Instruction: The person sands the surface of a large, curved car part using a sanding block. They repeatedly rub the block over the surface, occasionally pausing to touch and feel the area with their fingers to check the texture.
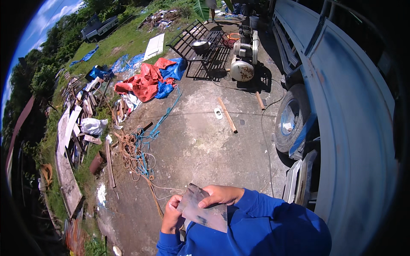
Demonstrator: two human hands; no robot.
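Note:
Low in front of my blue-sleeved body, a creased greyish-pink sheet with dark smudges (pixel 212 216) is stretched between both hands; it looks like worn sandpaper. My left hand (pixel 171 215) pinches its left edge, fingers curled and partly behind it. From the right, my right hand (pixel 222 195) grips the upper part, its thumb lying flat on the face of the sheet. The fingers of that hand under the sheet are hidden. A dark, folded-looking edge (pixel 193 187) shows at the top of the sheet.
A large blue-grey truck body (pixel 350 106) with a wheel (pixel 294 117) lines the right. Ahead lie wooden sticks (pixel 227 115), an air compressor (pixel 242 68) and a metal bench frame (pixel 194 40). Tangled ropes (pixel 132 153), red and blue tarps (pixel 143 81) and scrap boards (pixel 68 170) are left.

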